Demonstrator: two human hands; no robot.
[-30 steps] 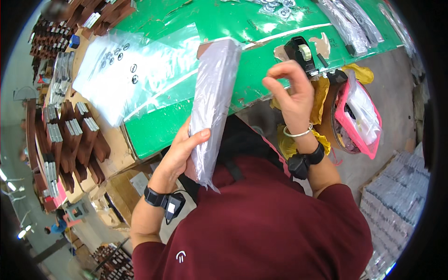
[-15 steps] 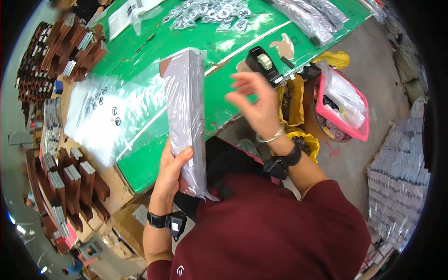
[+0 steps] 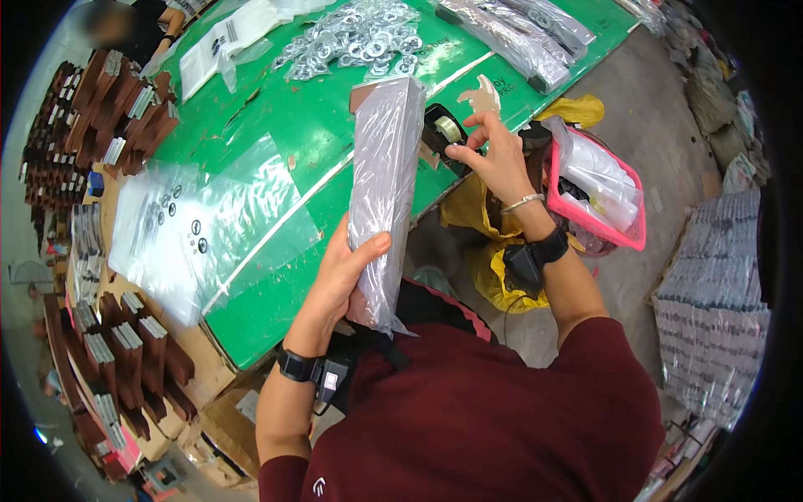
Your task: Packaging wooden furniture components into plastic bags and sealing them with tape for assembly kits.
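1. Head view: from where I stand, a long green-topped worktable (image 3: 251,335) fills most of the scene, with a tall stack of grey, film-wrapped bundles (image 3: 711,318) on the right.
2. Dark brown strips with pale grey ends (image 3: 130,360) are piled to the left.
3. Clear flat plastic bags (image 3: 242,201) cover the table's near left.
4. An open pink plastic basket (image 3: 640,222) holds crumpled translucent film (image 3: 598,171); a yellow sack (image 3: 502,289) sits below, partly behind the right forearm.
5. Above the table's near edge is a long brown bar in cloudy plastic wrap (image 3: 389,167), its top end now closer to the tape dispenser than half a second ago.
6. The left hand (image 3: 339,272) grips its lower part, thumb on top. The right hand (image 3: 499,163) has thumb and forefinger parted; it now overlaps the black tape dispenser (image 3: 437,117), partly blocking it. Contact I can't tell.
7. Small clear-packed round pieces (image 3: 368,42) lie heaped beyond.
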